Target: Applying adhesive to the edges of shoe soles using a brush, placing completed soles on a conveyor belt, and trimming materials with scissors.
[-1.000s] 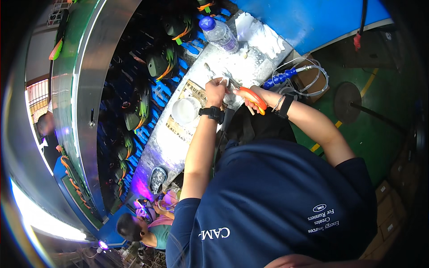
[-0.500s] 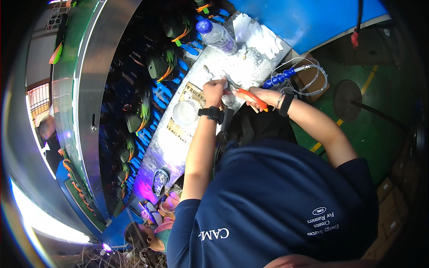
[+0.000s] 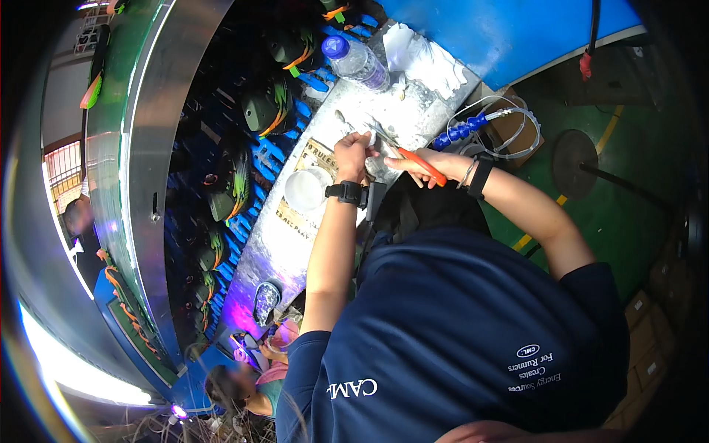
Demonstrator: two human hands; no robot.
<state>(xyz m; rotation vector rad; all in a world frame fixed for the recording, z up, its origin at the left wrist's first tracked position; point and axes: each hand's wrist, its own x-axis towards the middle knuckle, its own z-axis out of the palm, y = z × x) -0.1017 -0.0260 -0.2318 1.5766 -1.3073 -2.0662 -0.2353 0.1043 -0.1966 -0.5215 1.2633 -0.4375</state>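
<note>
My right hand (image 3: 421,167) grips an orange-handled tool (image 3: 425,166) with a long, slim metal front end, like pliers or scissors; I cannot tell which. Its metal end points up and left, close to the fingers of my left hand (image 3: 352,156). Those fingers are pinched together over the white-stained worktable (image 3: 255,247), beside a small white piece (image 3: 367,131). Whether they hold that piece is too small to make out. Just left of my left wrist stands a round, translucent white tub (image 3: 306,189) on a printed sheet.
A blue-capped bottle (image 3: 362,65) and crumpled white paper (image 3: 422,59) occupy the table's far end. Left of it runs a blue conveyor (image 3: 266,156) carrying dark shoes (image 3: 273,103). A blue coiled hose (image 3: 461,131) lies right of the table. Another person (image 3: 240,387) works at lower left.
The tool's metal end has come away from my left fingertips and shows more fully. My right hand has shifted slightly right and down; the left hand stays nearly in place.
</note>
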